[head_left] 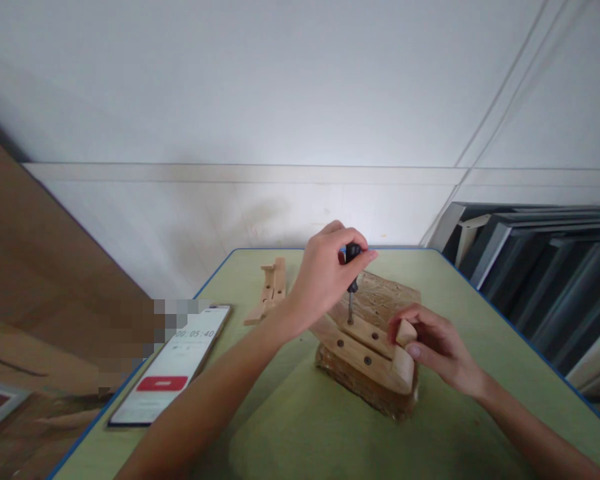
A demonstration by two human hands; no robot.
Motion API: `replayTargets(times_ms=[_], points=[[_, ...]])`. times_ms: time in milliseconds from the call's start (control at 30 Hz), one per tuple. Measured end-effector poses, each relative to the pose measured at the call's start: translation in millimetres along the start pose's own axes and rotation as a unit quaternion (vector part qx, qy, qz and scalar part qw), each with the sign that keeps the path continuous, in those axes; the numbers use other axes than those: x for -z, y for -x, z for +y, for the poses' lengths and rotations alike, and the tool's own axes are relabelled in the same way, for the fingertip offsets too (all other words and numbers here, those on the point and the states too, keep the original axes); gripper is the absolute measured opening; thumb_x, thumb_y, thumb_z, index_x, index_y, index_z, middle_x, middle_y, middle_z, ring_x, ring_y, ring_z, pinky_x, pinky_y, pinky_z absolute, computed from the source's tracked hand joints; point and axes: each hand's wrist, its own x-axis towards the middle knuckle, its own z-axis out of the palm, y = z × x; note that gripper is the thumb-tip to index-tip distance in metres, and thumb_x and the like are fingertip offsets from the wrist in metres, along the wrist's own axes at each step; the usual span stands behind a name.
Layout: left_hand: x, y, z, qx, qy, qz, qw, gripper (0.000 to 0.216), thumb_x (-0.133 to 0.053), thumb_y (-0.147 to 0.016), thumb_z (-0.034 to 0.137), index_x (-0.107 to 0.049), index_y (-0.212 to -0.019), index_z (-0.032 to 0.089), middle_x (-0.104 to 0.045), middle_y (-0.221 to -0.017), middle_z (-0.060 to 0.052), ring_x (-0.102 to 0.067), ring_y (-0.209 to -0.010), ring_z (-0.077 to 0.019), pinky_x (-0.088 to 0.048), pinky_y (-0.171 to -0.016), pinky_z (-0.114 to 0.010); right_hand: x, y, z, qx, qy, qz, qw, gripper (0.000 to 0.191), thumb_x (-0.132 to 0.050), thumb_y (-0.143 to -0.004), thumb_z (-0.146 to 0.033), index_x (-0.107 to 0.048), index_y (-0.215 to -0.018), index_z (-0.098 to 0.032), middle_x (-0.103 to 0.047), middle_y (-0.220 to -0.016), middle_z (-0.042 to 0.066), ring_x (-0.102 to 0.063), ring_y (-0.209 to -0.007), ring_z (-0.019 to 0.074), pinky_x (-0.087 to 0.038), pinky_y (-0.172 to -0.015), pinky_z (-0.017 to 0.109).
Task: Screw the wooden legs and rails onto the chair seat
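My left hand (327,273) is closed round the black handle of a small screwdriver (352,280), held upright with its tip in a hole of a light wooden piece (365,350). That piece has several dark screw holes and lies on a rough wooden block (380,303) on the green table (290,427). My right hand (437,347) grips the right end of the wooden piece, fingers curled over a small raised part.
A phone (173,370) showing a timer and a red button lies at the table's left edge. A second small wooden assembly (270,293) rests at the far left of the table. Dark framed panels (545,267) lean at the right. White wall behind.
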Motion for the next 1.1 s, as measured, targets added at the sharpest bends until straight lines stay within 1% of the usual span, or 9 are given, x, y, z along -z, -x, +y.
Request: replayTargets(times_ms=[200,433,667,967,1100], points=[[-2,0,3,-0.023,-0.011,-0.001,1.000,0.008,-0.060,-0.079,0.023,-0.064,-0.076,0.017,-0.050,-0.068,0.001,-0.044,-0.056,-0.0061,-0.036,-0.053,-0.021,1,-1,-1,-0.002,0.007,0.000,1.000,0.021,-0.055,-0.081,-0.038,-0.053,-0.098,-0.027,-0.056,-0.084,0.002,-0.053,-0.076,0.0168,-0.041,-0.068,0.029],[-4,-1,2,-0.078,-0.016,0.005,0.997,0.010,-0.057,-0.079,0.017,-0.067,-0.079,0.015,-0.050,-0.068,0.001,-0.044,-0.054,-0.0046,-0.036,-0.052,-0.019,1,-1,-1,-0.005,0.007,-0.001,1.000,0.022,-0.055,-0.081,-0.039,-0.053,-0.098,-0.025,-0.057,-0.084,0.002,-0.053,-0.076,0.0164,-0.040,-0.066,0.028],[1,-2,1,-0.096,-0.009,-0.035,0.995,0.013,-0.055,-0.082,0.018,-0.066,-0.088,0.016,-0.056,-0.074,-0.001,-0.046,-0.056,-0.0044,-0.038,-0.052,-0.018,0,-1,1,-0.009,0.000,0.000,1.000,0.024,-0.055,-0.081,-0.039,-0.053,-0.100,-0.025,-0.057,-0.085,0.002,-0.053,-0.076,0.0165,-0.040,-0.066,0.028],[6,-3,2,-0.120,-0.011,-0.073,0.990,0.014,-0.052,-0.083,0.014,-0.066,-0.084,0.015,-0.055,-0.072,0.000,-0.045,-0.057,-0.0039,-0.036,-0.052,-0.018,1,1,0,-0.014,0.003,0.002,1.000,0.022,-0.055,-0.081,-0.039,-0.053,-0.099,-0.027,-0.057,-0.084,0.002,-0.053,-0.077,0.0165,-0.040,-0.067,0.028],[10,-3,5,-0.121,-0.010,-0.086,0.989,0.011,-0.055,-0.081,0.016,-0.065,-0.081,0.016,-0.051,-0.068,0.001,-0.045,-0.056,-0.0037,-0.035,-0.050,-0.017,1,1,2,-0.015,0.002,-0.002,1.000,0.023,-0.054,-0.081,-0.039,-0.053,-0.100,-0.026,-0.056,-0.084,0.002,-0.053,-0.077,0.0172,-0.041,-0.068,0.029]])
